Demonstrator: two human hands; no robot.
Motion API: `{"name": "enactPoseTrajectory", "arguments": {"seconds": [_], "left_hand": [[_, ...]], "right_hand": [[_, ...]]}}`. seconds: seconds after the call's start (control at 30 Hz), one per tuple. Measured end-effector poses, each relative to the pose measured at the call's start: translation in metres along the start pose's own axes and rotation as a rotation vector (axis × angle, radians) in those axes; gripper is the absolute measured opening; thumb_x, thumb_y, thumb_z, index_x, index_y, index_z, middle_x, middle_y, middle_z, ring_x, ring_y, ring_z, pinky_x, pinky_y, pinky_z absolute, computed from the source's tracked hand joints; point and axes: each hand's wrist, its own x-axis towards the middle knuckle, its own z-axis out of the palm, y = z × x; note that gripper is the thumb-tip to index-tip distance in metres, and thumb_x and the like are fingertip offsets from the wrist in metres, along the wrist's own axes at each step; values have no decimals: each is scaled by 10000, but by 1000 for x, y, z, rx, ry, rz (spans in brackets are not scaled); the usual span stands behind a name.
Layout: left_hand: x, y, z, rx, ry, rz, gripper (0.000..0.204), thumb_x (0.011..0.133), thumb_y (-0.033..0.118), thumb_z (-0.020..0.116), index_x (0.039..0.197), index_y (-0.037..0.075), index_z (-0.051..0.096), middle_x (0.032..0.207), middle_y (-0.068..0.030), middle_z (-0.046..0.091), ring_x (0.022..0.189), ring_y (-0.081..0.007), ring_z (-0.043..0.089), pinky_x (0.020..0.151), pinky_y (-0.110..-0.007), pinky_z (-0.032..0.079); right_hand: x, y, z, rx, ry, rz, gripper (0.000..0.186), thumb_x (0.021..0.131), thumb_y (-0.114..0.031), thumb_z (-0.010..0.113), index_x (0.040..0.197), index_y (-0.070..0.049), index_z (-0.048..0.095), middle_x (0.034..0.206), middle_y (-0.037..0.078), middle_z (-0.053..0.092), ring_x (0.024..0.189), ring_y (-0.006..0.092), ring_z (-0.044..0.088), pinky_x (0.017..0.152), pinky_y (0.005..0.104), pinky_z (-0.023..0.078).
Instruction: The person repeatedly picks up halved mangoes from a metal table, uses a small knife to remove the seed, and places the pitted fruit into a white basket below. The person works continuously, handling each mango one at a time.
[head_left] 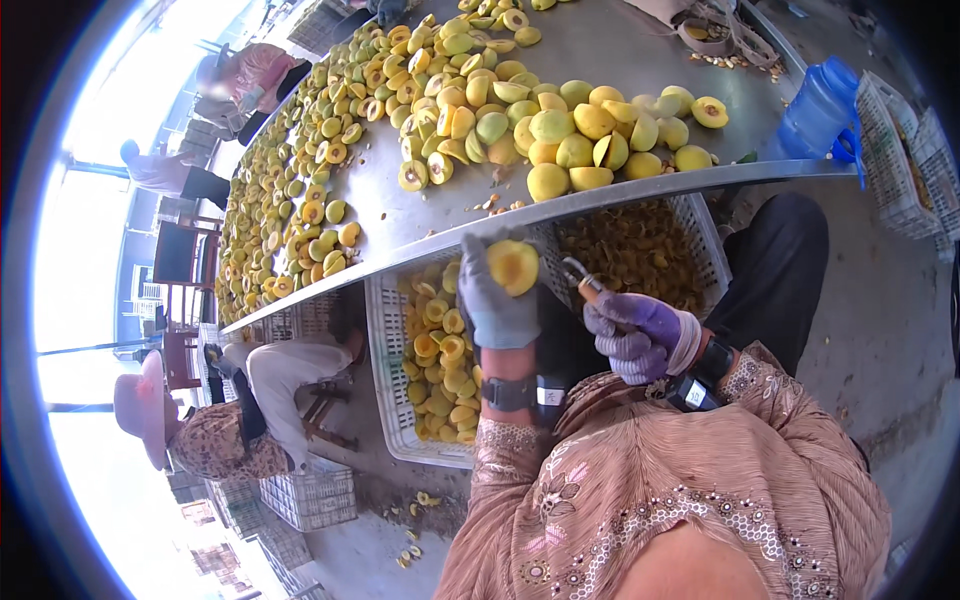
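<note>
My left hand (498,310), in a grey glove, grips a yellow peach half (515,266) just below the table edge, its cut face toward me. In my right hand (642,338), in a purple-and-white glove, is a pitting knife (590,288) with a light handle and a curved metal tip. The tip points toward the peach half but stands apart from it. Below my left hand, a white plastic crate (378,350) holds many peach halves. Brown pits or scraps fill a second crate (712,250) under the table, behind the knife.
Piles of cut peaches (575,140) cover much of the metal table (370,205). At its right end stand a blue plastic jug (822,105) and stacked crates (890,160). A bag (710,30) lies at the far side. A person in a pink hat (150,410) sits at left; others work beyond.
</note>
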Motion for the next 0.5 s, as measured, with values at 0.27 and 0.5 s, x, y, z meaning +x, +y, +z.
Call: {"name": "enactPoseTrajectory", "arguments": {"seconds": [0.27, 0.5], "left_hand": [[39, 67, -58, 1961, 277, 895, 430, 798, 339, 743, 1170, 148, 645, 1317, -214, 541, 1108, -391, 579, 915, -471, 487], [100, -26, 44, 1914, -424, 542, 593, 731, 396, 792, 1206, 117, 574, 1197, -182, 589, 1058, -381, 594, 908, -462, 489]], "right_hand": [[-16, -4, -51, -144, 446, -51, 346, 983, -467, 514, 763, -201, 490, 496, -76, 296, 349, 50, 256, 316, 234, 179], [-16, -5, -63, -376, 610, -185, 366, 1000, -454, 472, 756, -184, 508, 518, -46, 387, 387, 125, 388, 377, 290, 315]]}}
